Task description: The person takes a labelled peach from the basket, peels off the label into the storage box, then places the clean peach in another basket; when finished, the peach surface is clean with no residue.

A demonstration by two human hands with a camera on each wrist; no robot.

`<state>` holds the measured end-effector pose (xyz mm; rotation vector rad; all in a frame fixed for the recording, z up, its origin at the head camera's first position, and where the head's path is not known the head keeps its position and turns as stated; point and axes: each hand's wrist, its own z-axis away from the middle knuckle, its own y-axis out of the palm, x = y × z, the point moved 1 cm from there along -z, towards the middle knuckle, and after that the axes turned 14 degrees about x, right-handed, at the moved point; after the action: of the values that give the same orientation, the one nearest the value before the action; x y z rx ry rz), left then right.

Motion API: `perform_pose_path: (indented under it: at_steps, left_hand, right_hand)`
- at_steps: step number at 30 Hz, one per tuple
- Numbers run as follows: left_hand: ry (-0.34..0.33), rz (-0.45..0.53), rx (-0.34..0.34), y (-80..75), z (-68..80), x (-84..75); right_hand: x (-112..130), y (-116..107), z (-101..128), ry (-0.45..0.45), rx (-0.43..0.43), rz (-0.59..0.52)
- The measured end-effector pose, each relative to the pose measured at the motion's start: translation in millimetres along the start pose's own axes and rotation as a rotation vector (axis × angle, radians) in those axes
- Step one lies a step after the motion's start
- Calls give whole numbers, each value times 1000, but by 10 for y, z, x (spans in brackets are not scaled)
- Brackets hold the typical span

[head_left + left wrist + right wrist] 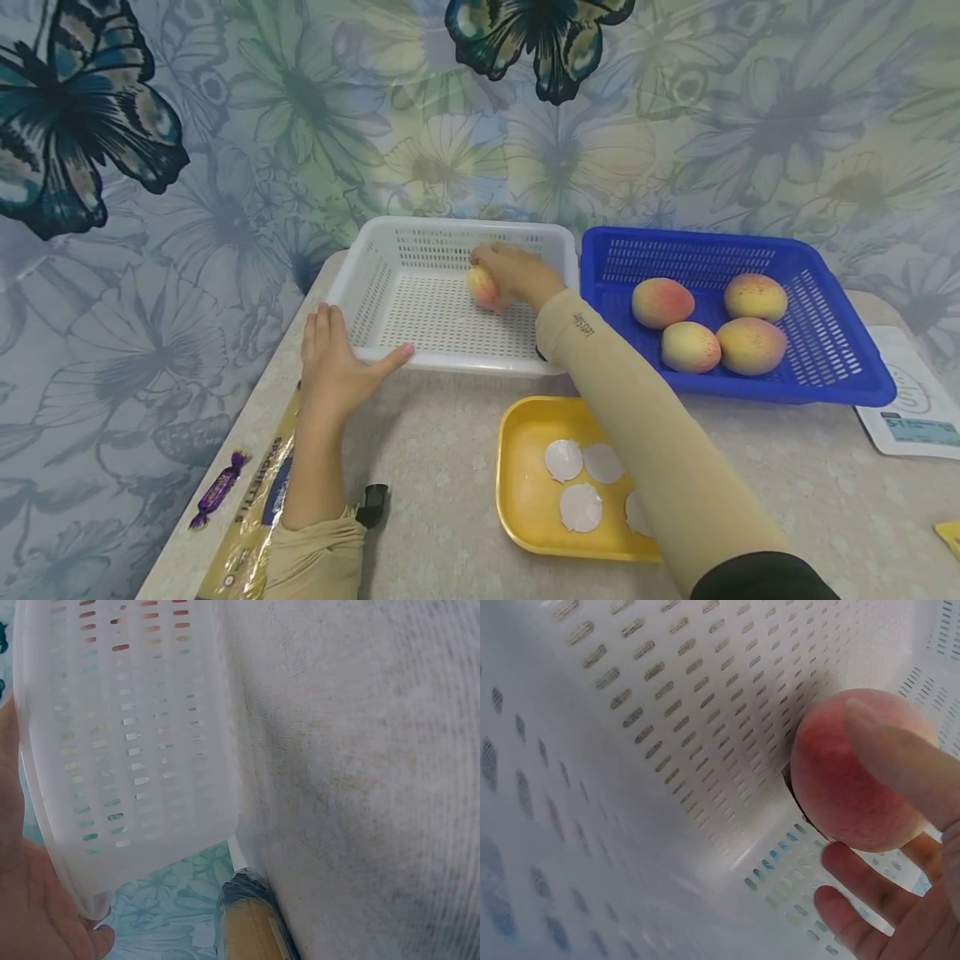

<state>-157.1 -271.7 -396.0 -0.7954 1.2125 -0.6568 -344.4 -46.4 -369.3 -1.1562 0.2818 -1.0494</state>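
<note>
A peach (482, 287) sits inside the white perforated basket (390, 275), near its back wall, with the right hand (517, 275) curled over it; the wrist view shows the thumb and fingers (855, 881) clamped around the fruit, low against the slotted floor. The fruit is roundish, so its long axis cannot be told. The left hand (333, 367) rests at the basket's near-left corner, fingers straight along the side, thumb lying along the front rim. Just right stands a blue basket (847, 367) with four more peaches (663, 302). In front, a yellow tray (525, 492) holds white round discs (564, 460), partly hidden by the right forearm. A spaghetti packet (251, 517), lettered "SPAGHETTI", lies at the surface's (435, 467) left edge.
</note>
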Motion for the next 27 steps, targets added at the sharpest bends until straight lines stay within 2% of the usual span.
perform_pose_path:
  at_steps: [5,11,20,27]
  left_hand:
    - [10,0,3,-10,4,-12]
    - [9,-4,0,-24,8,-19]
    - [0,0,5,-24,6,-4]
    - [1,-1,13,-16,0,14]
  right_hand:
    - [-39,25,0,37,11,-6]
    - [-37,25,-51,28,-1,32]
    - [10,25,18,77,74,95]
    - [-4,-4,49,84,37,160]
